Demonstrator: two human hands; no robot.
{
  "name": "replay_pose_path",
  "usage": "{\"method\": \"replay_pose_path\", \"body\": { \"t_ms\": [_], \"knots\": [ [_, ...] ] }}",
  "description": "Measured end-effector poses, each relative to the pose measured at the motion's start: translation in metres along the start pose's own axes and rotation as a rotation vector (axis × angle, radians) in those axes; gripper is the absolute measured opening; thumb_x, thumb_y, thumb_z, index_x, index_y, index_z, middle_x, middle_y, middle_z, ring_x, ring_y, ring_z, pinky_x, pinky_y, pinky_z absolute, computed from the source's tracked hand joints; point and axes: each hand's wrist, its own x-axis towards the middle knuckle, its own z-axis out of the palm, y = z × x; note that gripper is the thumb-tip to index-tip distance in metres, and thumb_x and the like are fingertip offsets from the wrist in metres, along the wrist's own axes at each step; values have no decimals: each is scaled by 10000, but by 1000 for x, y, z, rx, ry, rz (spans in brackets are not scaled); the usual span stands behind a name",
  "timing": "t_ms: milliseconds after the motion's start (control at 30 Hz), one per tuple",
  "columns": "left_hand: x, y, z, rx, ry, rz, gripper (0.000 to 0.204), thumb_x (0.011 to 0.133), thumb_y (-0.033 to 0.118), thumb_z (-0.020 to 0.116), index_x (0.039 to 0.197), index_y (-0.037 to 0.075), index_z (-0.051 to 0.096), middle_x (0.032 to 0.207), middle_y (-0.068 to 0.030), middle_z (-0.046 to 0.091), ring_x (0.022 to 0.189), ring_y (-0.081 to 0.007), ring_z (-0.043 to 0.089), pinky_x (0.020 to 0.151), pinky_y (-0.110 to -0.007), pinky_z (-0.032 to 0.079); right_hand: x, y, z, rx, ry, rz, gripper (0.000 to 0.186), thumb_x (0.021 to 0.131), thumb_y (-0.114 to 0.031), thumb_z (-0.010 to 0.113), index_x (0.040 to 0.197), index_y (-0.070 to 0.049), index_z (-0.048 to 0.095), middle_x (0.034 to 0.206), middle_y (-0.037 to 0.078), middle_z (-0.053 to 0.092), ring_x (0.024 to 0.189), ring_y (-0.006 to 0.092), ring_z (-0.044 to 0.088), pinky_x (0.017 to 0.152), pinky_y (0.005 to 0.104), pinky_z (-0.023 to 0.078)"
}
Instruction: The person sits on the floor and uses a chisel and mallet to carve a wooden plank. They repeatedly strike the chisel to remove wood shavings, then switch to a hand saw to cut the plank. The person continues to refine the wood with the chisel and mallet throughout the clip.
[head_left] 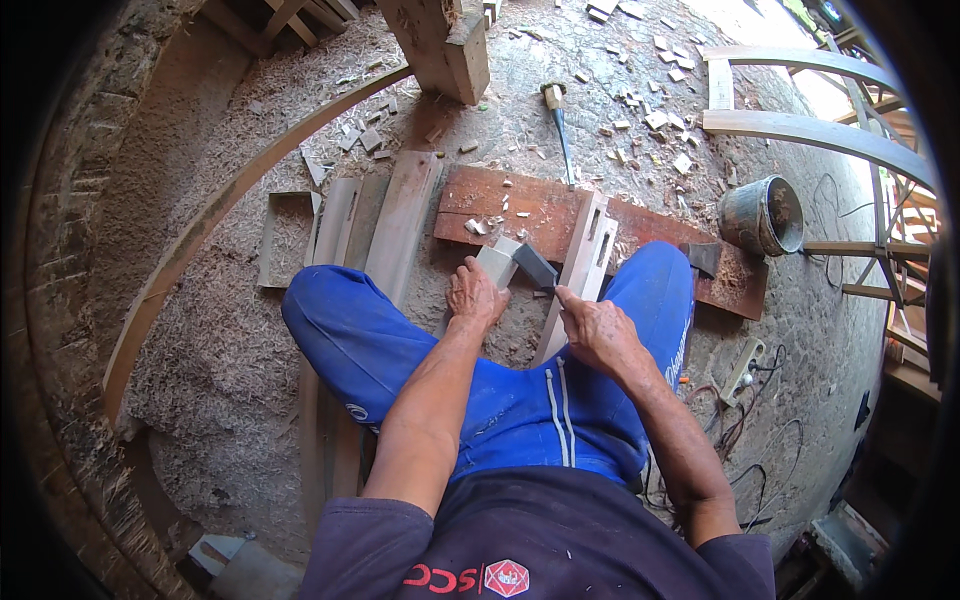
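My left hand [475, 296] grips a pale wooden piece [497, 261] between my knees, with its fingers closed round the near part. My right hand [602, 330] is closed on a dark, flat rectangular tool [535, 266] whose far end meets the end of the pale piece. How far its handle runs into the hand is hidden. Beside the right hand, a pale board with long slots [580, 262] leans across a reddish-brown plank [520, 197]. On that plank lie a few wood chips [483, 226].
A chisel [560, 130] lies beyond the plank. To the right are a bucket [768, 216], a dark metal piece [702, 258], a power strip [742, 370] with cables and curved wooden frames [810, 130]. Wooden boards [400, 220] lie left, near a long curved strip [210, 220]. Shavings cover the floor.
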Motion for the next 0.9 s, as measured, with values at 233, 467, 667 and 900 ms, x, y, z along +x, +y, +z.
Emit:
{"method": "replay_pose_path", "body": {
  "t_ms": [233, 467, 667, 900],
  "knots": [
    [3, 5, -3, 1, -3, 0, 779, 743, 343, 805, 1305, -34, 419, 1267, -303, 569, 1212, -454, 577, 1016, -537, 501, 27, 7, 21, -38, 52, -34, 340, 1009, -204, 467, 1325, -112, 552, 862, 272, 714, 867, 487, 706, 777, 583, 567],
    [2, 2, 2, 14, 6, 17, 795, 755, 331, 825, 1321, -34, 402, 1255, -289, 567, 1195, -448, 581, 1006, -535, 508, 31, 14, 1, -69, 16, -136, 334, 973, -180, 534, 1290, -90, 586, 882, 263, 714, 890, 460, 706, 781, 576, 562],
    [-4, 5, 0, 17, -35, -17, 802, 745, 332, 818, 1328, -25, 398, 1261, -288, 569, 1203, -447, 582, 1017, -540, 500, 52, 17, 20, -55, 59, -147, 295, 1001, -197, 509, 1252, -100, 630, 888, 254, 714, 878, 466, 701, 778, 573, 564],
    [2, -1, 1, 6, 11, 4, 802, 739, 322, 817, 1323, -33, 397, 1269, -296, 566, 1204, -457, 581, 1021, -530, 501, 55, 16, 1, -139, -20, -142, 376, 1015, -208, 507, 1373, -152, 604, 949, 268, 726, 910, 454, 712, 818, 546, 573]
  ]
}}
